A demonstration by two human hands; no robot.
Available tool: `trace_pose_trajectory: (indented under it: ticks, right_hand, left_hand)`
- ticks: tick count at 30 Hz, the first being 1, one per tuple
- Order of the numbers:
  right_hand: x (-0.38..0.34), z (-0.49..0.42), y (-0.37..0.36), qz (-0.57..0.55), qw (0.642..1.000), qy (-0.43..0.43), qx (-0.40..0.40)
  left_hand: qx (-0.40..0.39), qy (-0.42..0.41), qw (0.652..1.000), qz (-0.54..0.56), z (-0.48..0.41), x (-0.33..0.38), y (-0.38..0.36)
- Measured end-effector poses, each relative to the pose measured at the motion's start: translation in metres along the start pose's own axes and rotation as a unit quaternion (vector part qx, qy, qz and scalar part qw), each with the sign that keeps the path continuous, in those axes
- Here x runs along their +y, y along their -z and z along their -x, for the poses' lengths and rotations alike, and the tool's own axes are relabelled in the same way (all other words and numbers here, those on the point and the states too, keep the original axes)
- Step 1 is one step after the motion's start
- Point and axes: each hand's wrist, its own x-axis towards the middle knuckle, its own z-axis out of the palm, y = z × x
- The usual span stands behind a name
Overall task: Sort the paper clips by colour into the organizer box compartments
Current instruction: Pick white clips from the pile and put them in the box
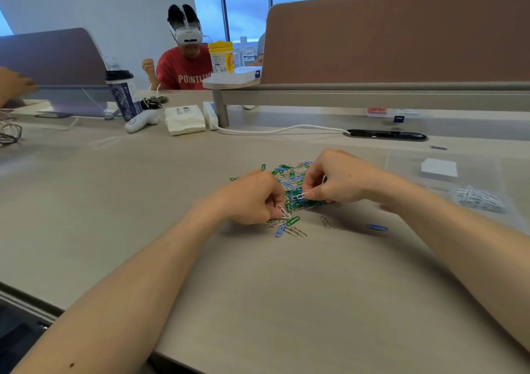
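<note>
left hand (252, 199): pinching white clip (282, 211)
right hand (338, 180): pinching second clip (301, 196), likely white
risk: mid-desk pile (291, 186) snagging, stray colours reaching organizer box (401, 170)

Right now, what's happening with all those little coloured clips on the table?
A person is sorting paper clips. Both hands are at a mixed pile of green, blue and pale clips on the desk. The left hand pinches one white clip, and the right hand pinches a second white clip. Off to the right, a clear organizer box already holds a heap of white clips in one compartment.
</note>
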Motion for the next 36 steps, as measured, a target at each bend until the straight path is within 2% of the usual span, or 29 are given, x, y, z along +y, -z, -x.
trace_pose_trajectory:
  ticks: [4,9,15,24,29,32,36]
  right_hand:
    - [0.005,0.004,0.003,-0.010,1.000,-0.001,0.005]
    - [0.021,0.020,0.019,-0.030,0.999,-0.023,0.010]
    - [0.062,0.058,0.054,-0.062,0.992,-0.095,0.055]
    - [0.147,0.113,0.080,-0.036,0.947,-0.222,0.230]
    - [0.178,0.127,0.078,-0.024,0.944,-0.241,0.226]
    - [0.185,0.131,0.078,-0.014,0.951,-0.241,0.196]
    - [0.189,0.132,0.074,-0.008,0.955,-0.234,0.179]
  left_hand:
    - [0.023,0.002,0.998,0.050,0.000,-0.001,0.005]
    - [0.010,-0.001,0.995,0.100,-0.013,0.011,0.011]
    - [0.002,-0.043,0.992,0.116,-0.057,0.056,0.021]
    - [0.010,-0.116,0.984,0.133,-0.143,0.155,0.011]
    - [-0.002,-0.137,0.982,0.130,-0.178,0.194,-0.003]
    - [-0.003,-0.142,0.982,0.125,-0.192,0.204,-0.011]
    - [-0.036,-0.150,0.983,0.100,-0.203,0.212,-0.021]
